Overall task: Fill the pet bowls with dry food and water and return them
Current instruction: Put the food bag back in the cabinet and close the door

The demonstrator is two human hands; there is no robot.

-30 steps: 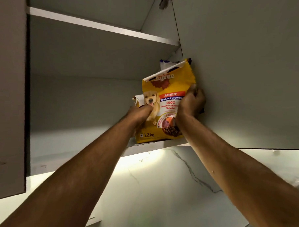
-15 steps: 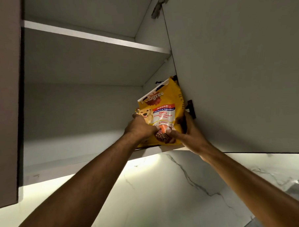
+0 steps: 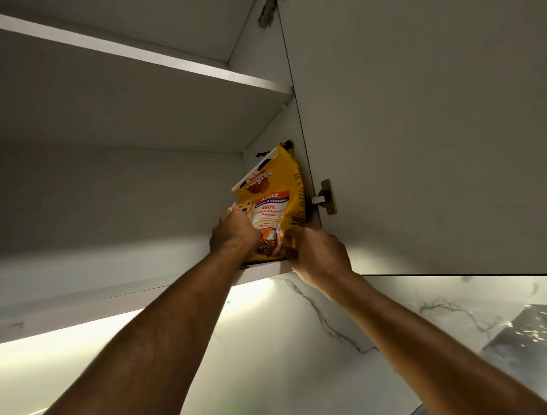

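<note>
A yellow bag of dry dog food point(image 3: 273, 191) stands upright on the lower shelf point(image 3: 81, 294) of an open wall cabinet, pushed into its right rear corner. Both of my arms reach up to it. My left hand point(image 3: 234, 232) grips the bag's lower left side. My right hand point(image 3: 315, 252) holds the bag's lower right corner at the shelf edge. No pet bowls are in view.
The open cabinet door point(image 3: 419, 138) hangs right of the bag, its hinge point(image 3: 325, 197) close to my right hand. An upper shelf point(image 3: 134, 53) crosses above. A lit marble backsplash point(image 3: 287, 348) lies below the cabinet.
The bag has gone from the shelf's front edge deeper into the right corner of the cabinet. Both hands slid down to its lower part.
</note>
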